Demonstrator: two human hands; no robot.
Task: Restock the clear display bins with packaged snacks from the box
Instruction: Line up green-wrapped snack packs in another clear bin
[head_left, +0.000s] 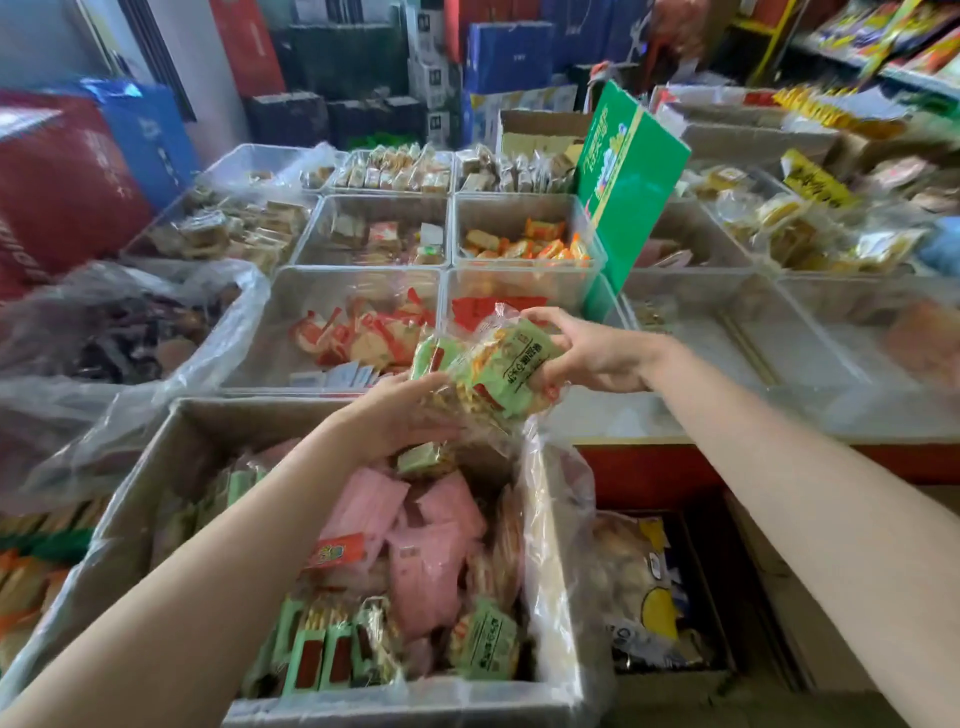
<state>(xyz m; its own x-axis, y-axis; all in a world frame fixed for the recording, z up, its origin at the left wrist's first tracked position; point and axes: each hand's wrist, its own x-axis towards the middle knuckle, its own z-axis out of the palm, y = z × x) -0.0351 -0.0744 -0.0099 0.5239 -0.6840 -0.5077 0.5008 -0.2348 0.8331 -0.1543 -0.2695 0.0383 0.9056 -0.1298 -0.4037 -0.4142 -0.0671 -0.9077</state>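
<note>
You hold a bundle of green-labelled clear-wrapped snack packets (488, 371) above the far edge of the plastic-lined cardboard box (130, 525). Your right hand (592, 351) pinches 1 end; your left hand (410, 410) cups underneath, fingers loosely curled. Its long axis tilts up-right. Next, lower it into the near clear bin (524, 288) beyond the box.

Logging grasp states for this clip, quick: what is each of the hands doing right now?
Left hand: fingers curled under the green snack packets, holding them from below.
Right hand: grips the same packets from the top.
</note>
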